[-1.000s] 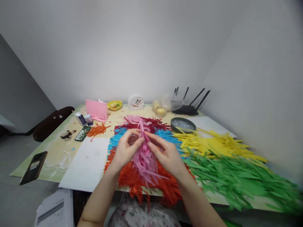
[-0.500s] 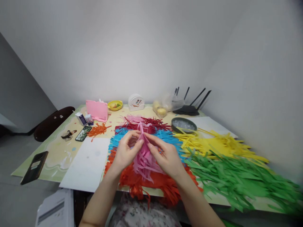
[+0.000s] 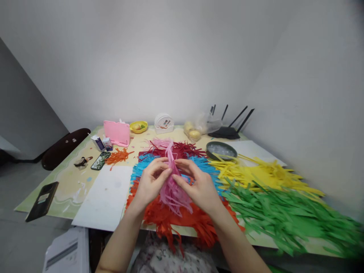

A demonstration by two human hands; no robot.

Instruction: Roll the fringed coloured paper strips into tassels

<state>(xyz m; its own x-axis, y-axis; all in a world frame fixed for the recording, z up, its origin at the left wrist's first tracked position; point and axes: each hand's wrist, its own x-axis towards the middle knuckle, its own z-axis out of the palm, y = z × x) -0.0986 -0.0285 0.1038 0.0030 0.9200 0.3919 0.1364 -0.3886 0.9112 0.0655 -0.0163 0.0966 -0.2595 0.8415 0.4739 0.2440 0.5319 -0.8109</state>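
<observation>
Both hands meet over the middle of the table with a bunch of pink tissue-paper fringe (image 3: pixel 175 199) pinched between their fingertips. My left hand (image 3: pixel 153 182) grips it from the left, thumb against fingers. From the other side my right hand (image 3: pixel 197 185) pinches it at the same height. Thin pink strips stick up above the fingers and more hang below. Beneath lie layers of fringed paper: dark red (image 3: pixel 189 148), blue (image 3: pixel 138 167) and orange-red (image 3: pixel 182 223). The fold inside the fingertips is partly hidden.
At the right lie fringed yellow paper (image 3: pixel 261 172) and green paper (image 3: pixel 287 208), beside a dark round dish (image 3: pixel 221 151). A white sheet (image 3: pixel 102 199), a patterned phone (image 3: pixel 100 160) and orange shreds (image 3: pixel 119 156) are left. Behind stand a pink tablet case (image 3: pixel 116 132) and a black router (image 3: pixel 224 132).
The pink fringe has turned and bunched tighter between my fingers, its upper strips now standing higher and its lower strips spreading to the right. My hands stay in nearly the same place.
</observation>
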